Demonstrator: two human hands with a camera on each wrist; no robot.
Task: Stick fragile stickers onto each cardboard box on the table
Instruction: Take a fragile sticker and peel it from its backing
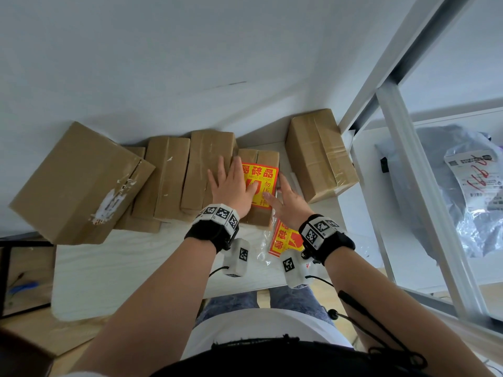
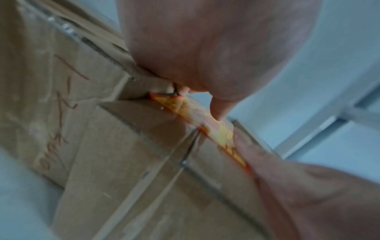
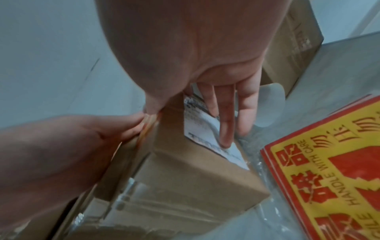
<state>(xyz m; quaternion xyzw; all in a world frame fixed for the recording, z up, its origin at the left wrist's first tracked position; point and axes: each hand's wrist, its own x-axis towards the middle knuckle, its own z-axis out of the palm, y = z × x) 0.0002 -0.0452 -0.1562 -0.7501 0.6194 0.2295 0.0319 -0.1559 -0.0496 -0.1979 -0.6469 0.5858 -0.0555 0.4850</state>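
Left hand (image 1: 231,186) lies flat, fingers straight and spread, palm down on the fragile sticker (image 1: 262,183), thumb across its yellow face. Right hand (image 1: 288,205) is also flat and opened out: thumb on the sticker's near right part, straight fingers (image 3: 226,123) down the right side of the small cardboard box (image 1: 261,216), over a white label (image 3: 207,129) there. Neither hand grips anything.

Sticker, red and yellow, sits on the top face of that small box, which stands on the white surface (image 1: 136,265) in a row with other boxes. Large box (image 1: 79,183) at far left is tilted; two taped boxes (image 1: 187,175) stand just left of the small one; another taped box (image 1: 321,153) stands apart on the right. Stack of spare stickers (image 1: 285,240) lies in clear wrap near the right wrist, just beside the small box.
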